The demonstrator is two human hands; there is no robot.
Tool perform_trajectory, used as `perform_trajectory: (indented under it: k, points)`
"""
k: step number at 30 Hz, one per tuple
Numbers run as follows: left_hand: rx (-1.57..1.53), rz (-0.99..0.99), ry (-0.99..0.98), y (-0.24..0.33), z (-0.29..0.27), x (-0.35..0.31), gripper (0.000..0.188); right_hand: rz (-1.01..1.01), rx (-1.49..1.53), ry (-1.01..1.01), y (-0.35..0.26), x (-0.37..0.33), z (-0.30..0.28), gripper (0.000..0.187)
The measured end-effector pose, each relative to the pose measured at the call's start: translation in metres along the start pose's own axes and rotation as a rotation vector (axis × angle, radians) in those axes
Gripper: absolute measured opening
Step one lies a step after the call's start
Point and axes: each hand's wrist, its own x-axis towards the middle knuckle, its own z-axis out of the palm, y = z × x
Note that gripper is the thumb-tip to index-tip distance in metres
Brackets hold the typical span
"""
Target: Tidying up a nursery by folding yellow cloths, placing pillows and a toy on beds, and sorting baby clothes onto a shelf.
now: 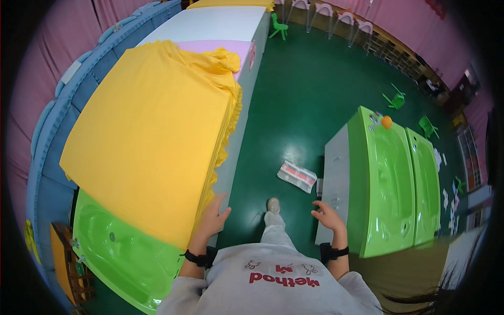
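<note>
A large yellow sheet (152, 136) lies spread over a mattress on the left, its far corner bunched up over a pink sheet (220, 50). My left hand (212, 218) rests against the near corner edge of the yellow sheet, fingers apart, gripping nothing that I can see. My right hand (328, 215) hangs free in the air over the green floor, fingers loosely curled and empty, close to the grey end of a bright green tub-shaped bed (388, 184). Both wrists wear black bands.
A green tub-shaped bed (121, 252) sits under the yellow sheet at lower left. A second green bed (428, 184) stands at right, an orange ball (386, 122) on the nearer one. A striped packet (296, 176) lies on the green floor. Small green chairs (279, 26) and pink chairs stand farther off.
</note>
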Motion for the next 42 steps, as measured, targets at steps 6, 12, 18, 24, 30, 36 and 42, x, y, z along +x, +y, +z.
perform_trajectory:
  k: [6, 12, 18, 24, 30, 36, 42]
  points:
    - [0.324, -0.104, 0.249, -0.014, 0.009, 0.143, 0.051, -0.221, 0.158, -0.074, -0.035, 0.252, -0.084, 0.044]
    - [0.281, -0.485, 0.427, -0.036, 0.0, 0.19, 0.033, -0.442, 0.278, -0.162, -0.151, 0.513, -0.089, 0.043]
    - [-0.055, -1.047, 0.406, -0.063, -0.029, 0.256, 0.023, -0.661, 0.073, 0.009, -0.249, 0.707, -0.032, 0.052]
    - [-0.173, -0.97, 0.655, -0.066, -0.035, 0.359, 0.018, -0.475, -0.312, 0.077, -0.32, 0.808, -0.024, 0.064]
    - [-0.056, -1.163, 0.706, -0.059, -0.018, 0.434, 0.019, -0.284, -0.014, -0.778, -0.359, 0.867, -0.046, 0.036]
    - [0.331, -1.428, 0.855, -0.038, 0.045, 0.463, 0.048, -0.436, 0.204, -0.522, -0.314, 1.017, -0.185, 0.027]
    - [0.645, -1.864, 0.937, -0.07, 0.073, 0.523, 0.051, -0.214, -0.228, -1.054, -0.271, 1.053, -0.193, 0.03]
